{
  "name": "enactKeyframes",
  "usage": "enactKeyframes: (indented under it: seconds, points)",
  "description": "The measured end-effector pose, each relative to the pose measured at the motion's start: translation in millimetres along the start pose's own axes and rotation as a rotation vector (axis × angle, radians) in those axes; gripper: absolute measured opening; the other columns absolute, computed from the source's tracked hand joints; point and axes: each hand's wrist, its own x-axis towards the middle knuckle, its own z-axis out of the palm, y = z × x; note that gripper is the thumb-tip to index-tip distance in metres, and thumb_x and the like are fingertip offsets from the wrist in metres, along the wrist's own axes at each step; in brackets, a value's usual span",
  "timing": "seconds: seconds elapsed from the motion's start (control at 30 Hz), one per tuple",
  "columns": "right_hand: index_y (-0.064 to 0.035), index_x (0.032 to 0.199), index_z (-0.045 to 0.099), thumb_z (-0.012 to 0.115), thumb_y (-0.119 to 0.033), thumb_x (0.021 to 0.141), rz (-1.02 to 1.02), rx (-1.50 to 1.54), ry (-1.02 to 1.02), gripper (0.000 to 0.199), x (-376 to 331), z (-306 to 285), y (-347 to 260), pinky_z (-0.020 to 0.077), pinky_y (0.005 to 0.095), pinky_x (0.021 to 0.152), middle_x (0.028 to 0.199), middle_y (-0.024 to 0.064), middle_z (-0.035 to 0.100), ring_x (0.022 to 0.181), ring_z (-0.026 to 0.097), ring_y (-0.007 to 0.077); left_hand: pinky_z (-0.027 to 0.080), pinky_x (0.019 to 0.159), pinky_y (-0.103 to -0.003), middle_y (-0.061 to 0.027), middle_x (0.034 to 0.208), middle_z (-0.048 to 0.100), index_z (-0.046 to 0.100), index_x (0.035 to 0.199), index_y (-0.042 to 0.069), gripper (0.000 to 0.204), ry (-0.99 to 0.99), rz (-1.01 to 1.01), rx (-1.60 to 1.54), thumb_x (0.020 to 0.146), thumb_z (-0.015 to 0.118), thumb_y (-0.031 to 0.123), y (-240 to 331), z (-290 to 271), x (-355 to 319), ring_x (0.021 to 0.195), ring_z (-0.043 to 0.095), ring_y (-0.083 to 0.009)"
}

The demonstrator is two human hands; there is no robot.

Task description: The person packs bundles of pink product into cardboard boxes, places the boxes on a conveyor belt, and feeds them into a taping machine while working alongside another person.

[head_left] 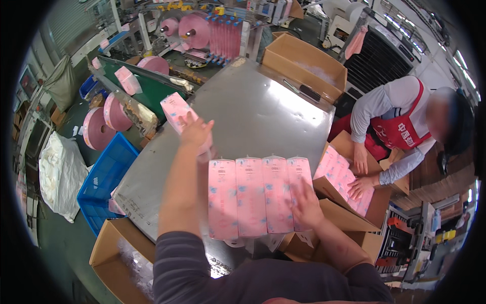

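Observation:
In front of me several pink tissue packs [251, 197] with blue prints stand side by side in a row on the metal table [228, 111]. My right hand [306, 206] lies against the rightmost pack with its fingers spread. Farther left, my left hand [195, 130] has its fingers over a single pink tissue pack [176, 108] at the table's left edge and grips it. The underside of that pack and my left thumb are hidden. Another pink pack [127, 81] sits on the green conveyor [147, 96] beyond it.
At right a co-worker in a red apron [397, 129] presses both hands onto pink packs in a cardboard box [369, 202]. An open carton [304, 58] stands at the table's far edge. Left are a blue crate [104, 185] and a carton of clear plastic [119, 253].

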Motion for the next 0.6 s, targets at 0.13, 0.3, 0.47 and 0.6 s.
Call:
enactKeyframes:
  seconds: [0.13, 0.3, 0.47, 0.6]
  points:
    - [-0.0083, 0.154, 0.029, 0.061, -0.023, 0.095, 0.308, 0.487, 0.070, 0.069, -0.9, -6.6, 54.9, 0.0416, 0.0378, 0.106, 0.146, 0.0247, 0.040, 0.133, 0.044, 0.0340, 0.031, 0.115, -0.052, -0.0216, 0.150, 0.039, 0.069, 0.103, 0.010, 0.027, 0.005, 0.453, -0.045, 0.089, 0.065, 0.033, -53.1, -13.6, -95.6, 0.140, 0.027, -0.0531]
    - [-0.0121, 0.157, 0.021, 0.056, -0.020, 0.098, 0.640, 1.538, -0.108, 0.068, -5.9, 24.5, 69.1, 0.0422, 0.0374, 0.106, 0.147, 0.0133, 0.045, 0.129, 0.048, 0.0239, 0.041, 0.107, -0.049, -0.0157, 0.147, 0.046, 0.064, 0.124, 0.007, 0.040, -0.132, 0.445, -0.261, 0.091, 0.066, 0.029, -52.2, -49.0, -276.6, 0.138, 0.040, -0.0377]
    - [-0.0078, 0.148, 0.041, 0.038, -0.050, 0.103, 0.827, 1.869, -0.256, 0.062, -5.9, 56.1, 102.1, 0.0425, 0.0409, 0.108, 0.141, 0.0148, 0.054, 0.126, 0.054, 0.0278, 0.046, 0.103, -0.045, -0.0140, 0.143, 0.050, 0.060, 0.130, 0.005, 0.048, -0.144, -0.424, -1.382, 0.096, 0.060, 0.040, -74.4, 5.7, -277.1, 0.131, 0.049, -0.0295]
    - [-0.0074, 0.145, 0.047, 0.035, -0.056, 0.102, 0.835, 2.083, -0.302, 0.066, 13.9, 65.5, 110.1, 0.0419, 0.0405, 0.109, 0.140, 0.0121, 0.056, 0.125, 0.055, 0.0266, 0.046, 0.102, -0.043, -0.0135, 0.141, 0.052, 0.060, 0.130, 0.005, 0.051, -0.386, -0.472, -1.812, 0.097, 0.058, 0.043, -65.9, 49.7, -257.5, 0.128, 0.051, -0.0282]
